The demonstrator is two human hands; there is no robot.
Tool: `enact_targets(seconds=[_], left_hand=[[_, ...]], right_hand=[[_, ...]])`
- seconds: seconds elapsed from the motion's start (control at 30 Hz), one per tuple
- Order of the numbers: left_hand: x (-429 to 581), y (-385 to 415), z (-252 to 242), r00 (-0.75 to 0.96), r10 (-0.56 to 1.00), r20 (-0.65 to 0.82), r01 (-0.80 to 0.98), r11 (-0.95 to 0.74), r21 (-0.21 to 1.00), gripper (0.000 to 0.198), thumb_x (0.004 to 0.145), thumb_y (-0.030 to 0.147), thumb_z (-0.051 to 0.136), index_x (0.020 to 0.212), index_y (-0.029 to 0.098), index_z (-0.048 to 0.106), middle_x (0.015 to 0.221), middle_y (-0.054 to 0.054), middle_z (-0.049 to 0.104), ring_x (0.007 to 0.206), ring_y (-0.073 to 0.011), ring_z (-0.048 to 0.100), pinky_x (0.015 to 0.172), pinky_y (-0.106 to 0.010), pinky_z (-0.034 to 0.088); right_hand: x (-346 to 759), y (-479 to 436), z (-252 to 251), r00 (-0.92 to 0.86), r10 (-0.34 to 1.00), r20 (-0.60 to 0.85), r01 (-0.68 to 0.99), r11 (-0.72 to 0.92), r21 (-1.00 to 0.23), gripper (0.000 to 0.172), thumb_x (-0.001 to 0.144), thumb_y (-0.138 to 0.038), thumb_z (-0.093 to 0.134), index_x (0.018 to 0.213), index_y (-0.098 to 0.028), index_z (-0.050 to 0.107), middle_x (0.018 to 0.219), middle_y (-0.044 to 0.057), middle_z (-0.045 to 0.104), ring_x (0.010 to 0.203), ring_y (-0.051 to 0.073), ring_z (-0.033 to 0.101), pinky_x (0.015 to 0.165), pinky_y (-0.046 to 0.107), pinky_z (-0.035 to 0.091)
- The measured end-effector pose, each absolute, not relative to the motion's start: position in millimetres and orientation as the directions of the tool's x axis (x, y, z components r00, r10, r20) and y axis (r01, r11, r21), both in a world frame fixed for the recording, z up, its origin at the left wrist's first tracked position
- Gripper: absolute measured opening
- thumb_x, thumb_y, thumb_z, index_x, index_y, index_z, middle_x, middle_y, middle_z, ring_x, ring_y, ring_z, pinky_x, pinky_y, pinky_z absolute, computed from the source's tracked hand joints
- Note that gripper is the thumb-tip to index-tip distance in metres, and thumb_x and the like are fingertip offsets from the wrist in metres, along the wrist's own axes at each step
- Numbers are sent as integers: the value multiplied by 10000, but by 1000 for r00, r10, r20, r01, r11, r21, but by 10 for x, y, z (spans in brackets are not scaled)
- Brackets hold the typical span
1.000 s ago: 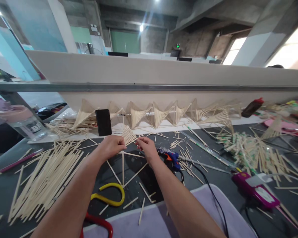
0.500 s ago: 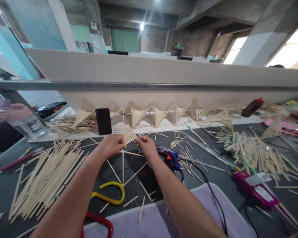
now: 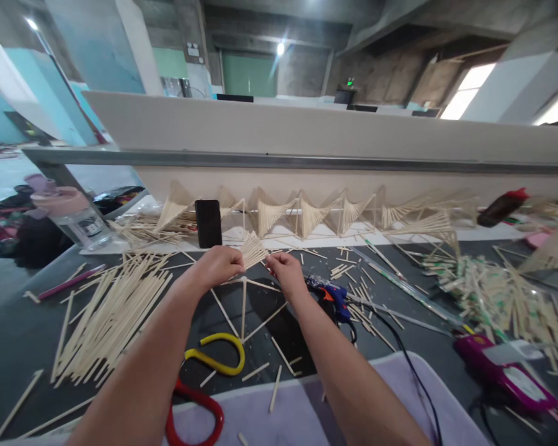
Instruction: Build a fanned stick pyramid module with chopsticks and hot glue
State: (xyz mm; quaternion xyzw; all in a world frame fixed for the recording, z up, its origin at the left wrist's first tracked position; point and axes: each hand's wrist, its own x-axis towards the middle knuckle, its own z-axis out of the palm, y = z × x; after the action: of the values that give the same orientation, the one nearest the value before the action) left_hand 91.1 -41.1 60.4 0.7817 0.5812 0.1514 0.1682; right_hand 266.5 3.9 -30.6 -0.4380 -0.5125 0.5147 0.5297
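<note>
Two hands grip one small fan of pale wooden sticks (image 3: 253,249), between them and just above a thin triangular stick frame (image 3: 244,310).
Our left hand (image 3: 218,265) and right hand (image 3: 286,272) are closed on its opposite edges. Beyond them stands a row of finished stick fans (image 3: 307,214). Left of our left hand, a heap of loose pale sticks (image 3: 106,316) lies unused, so we judge this piece part-built. Fingertips and joints are hidden.
</note>
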Motion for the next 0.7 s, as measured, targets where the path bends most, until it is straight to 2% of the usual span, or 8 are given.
enact_targets(seconds=[0.4,0.7], left_hand=[[680,-375,556,349,936,-45,774,-261,578,122,630,269,612,631,158,663,551,20,585,578,-129,511,534,-227,319],[623,-310,448,367,924,-102,715,-210,666,170,631,316,601,662,154,638,575,25,582,579,-125,509,542,-225,341]], right_hand=[[2674,16,-327,-43,995,94,-83,90,-992,257,634,-404,665,685,-155,631,578,-3,593,459,88,444,429,215,330],[2663,21,-317,-51,994,93,-103,88,-991,268,626,-417,665,680,-157,628,576,-4,595,488,106,486,480,233,376]])
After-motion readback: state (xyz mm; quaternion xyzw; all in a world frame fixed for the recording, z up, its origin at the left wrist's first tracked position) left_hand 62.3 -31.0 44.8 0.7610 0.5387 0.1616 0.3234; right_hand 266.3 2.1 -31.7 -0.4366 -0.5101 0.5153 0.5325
